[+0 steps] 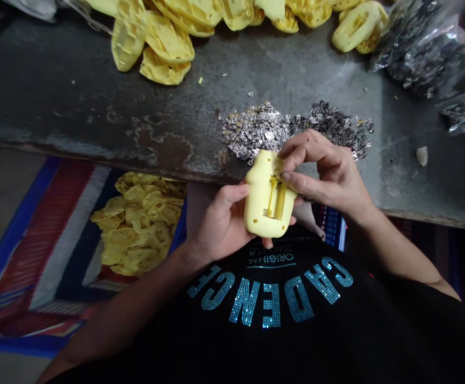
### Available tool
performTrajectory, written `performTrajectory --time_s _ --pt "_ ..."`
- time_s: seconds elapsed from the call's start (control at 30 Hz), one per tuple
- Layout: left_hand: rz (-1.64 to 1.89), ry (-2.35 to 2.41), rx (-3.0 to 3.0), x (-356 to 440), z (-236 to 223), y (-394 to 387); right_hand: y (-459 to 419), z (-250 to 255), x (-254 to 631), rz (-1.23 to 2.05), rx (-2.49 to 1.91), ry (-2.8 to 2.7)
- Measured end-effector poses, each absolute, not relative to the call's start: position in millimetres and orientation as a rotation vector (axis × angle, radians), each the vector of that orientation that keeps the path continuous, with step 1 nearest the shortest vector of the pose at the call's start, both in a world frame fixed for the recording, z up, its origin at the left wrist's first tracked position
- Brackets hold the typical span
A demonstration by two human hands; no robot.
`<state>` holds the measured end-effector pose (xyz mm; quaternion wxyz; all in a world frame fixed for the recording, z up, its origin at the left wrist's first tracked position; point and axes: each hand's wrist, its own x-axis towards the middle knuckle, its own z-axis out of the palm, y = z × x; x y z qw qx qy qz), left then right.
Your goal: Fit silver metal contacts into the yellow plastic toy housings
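Note:
My left hand [220, 221] is wrapped around a pale yellow plastic shell [261, 197], holding it upright just in front of the table edge. My right hand [328, 170] pinches thumb and forefinger together at the top of the shell's open slot, where a small metal piece [277, 176] sits between the fingertips. A heap of small shiny metal parts [256, 128] lies on the table right behind both hands.
A grey worn table [96, 96] spans the view. More yellow shells [168, 37] are piled along its far edge. Clear bags of metal parts [424, 42] lie at the far right. On the floor at left, a striped sack [36, 256] holds several yellow shells [140, 224].

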<state>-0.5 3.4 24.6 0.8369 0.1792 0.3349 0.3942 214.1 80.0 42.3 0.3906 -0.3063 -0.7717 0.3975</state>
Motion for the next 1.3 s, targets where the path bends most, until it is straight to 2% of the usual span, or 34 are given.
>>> performTrajectory --time_s 0.57,0.87,1.1,1.3 --pt "0.881 0.639 0.379 0.6 14.1 3.1 65.1 38.5 206.0 0.578 -0.979 -2.148" --pt "0.853 0.586 0.36 0.7 14.4 2.9 57.8 41.3 217.6 0.471 -0.941 -2.161" --pt "0.852 0.623 0.361 3.2 17.2 1.7 55.7 38.2 227.6 0.185 -0.947 -2.391" --pt "0.829 0.599 0.353 2.0 13.2 1.4 54.6 27.4 229.4 0.08 -0.819 -2.357"
